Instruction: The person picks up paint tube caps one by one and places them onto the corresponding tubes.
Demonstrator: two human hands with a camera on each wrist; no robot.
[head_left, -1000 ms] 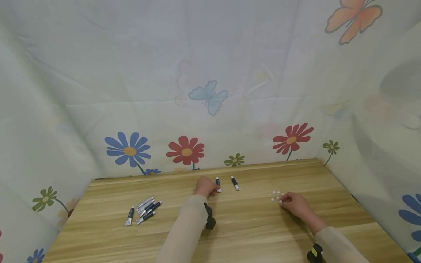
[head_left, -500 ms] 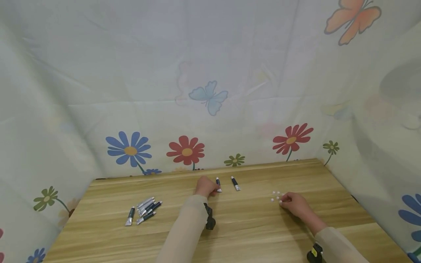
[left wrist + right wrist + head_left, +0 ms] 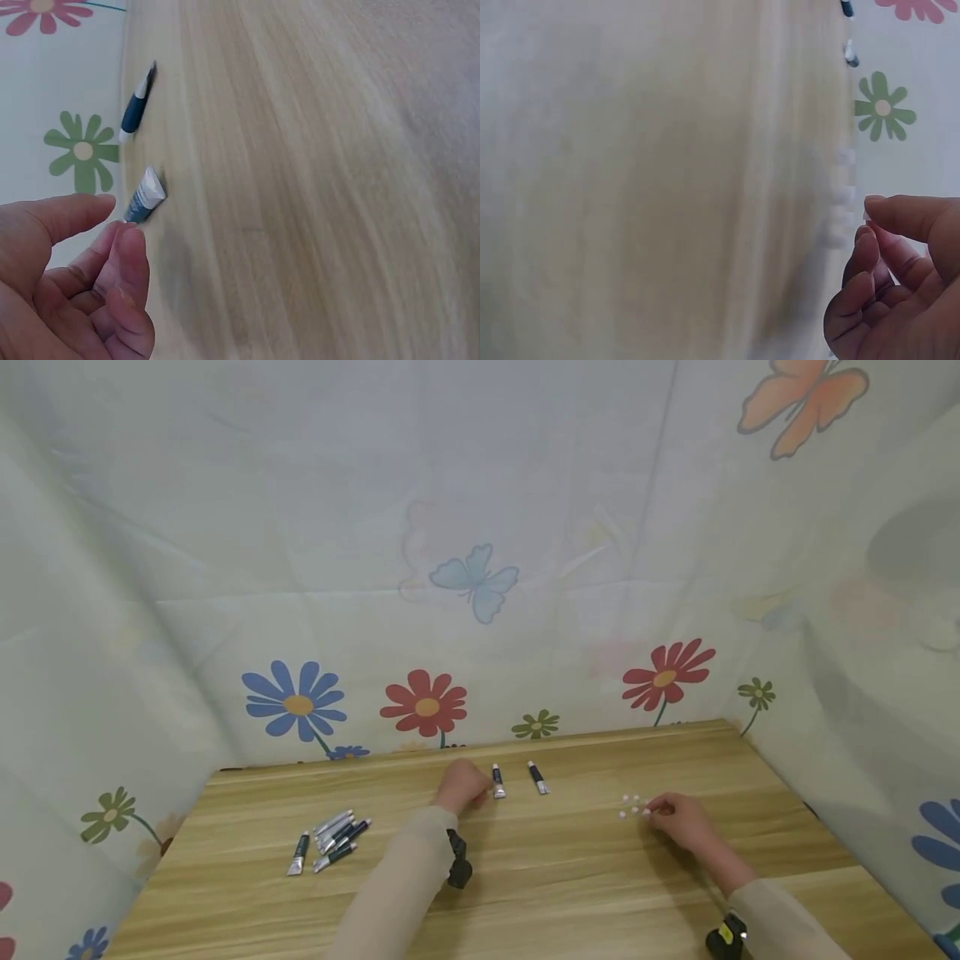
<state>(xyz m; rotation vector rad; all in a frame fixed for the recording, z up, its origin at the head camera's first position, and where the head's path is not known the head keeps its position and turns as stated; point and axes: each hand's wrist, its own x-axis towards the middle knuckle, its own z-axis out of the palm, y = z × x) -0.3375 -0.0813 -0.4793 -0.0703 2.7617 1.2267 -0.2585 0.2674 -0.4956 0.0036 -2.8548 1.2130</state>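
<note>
My left hand (image 3: 462,785) is just left of a small dark paint tube (image 3: 498,782) with a silver crimped end. In the left wrist view, a gap shows between the thumb and loosely bent fingers (image 3: 133,259), and nothing is held. A second dark paint tube (image 3: 537,778) lies to the right of the first. On the right, my right hand (image 3: 684,821) pinches a small white piece (image 3: 866,215) between thumb and index finger. Several more small white pieces (image 3: 634,810) lie beside its fingertips; they are blurred in the right wrist view.
A loose pile of silver and dark paint tubes (image 3: 335,835) lies on the left of the wooden table (image 3: 555,893). One separate tube (image 3: 298,853) is at the pile's left. A flower-printed curtain (image 3: 480,660) stands behind the table's far edge.
My left hand has drawn slightly left, away from the tube it was touching. The right hand has shifted a little up and right with the small white piece.
</note>
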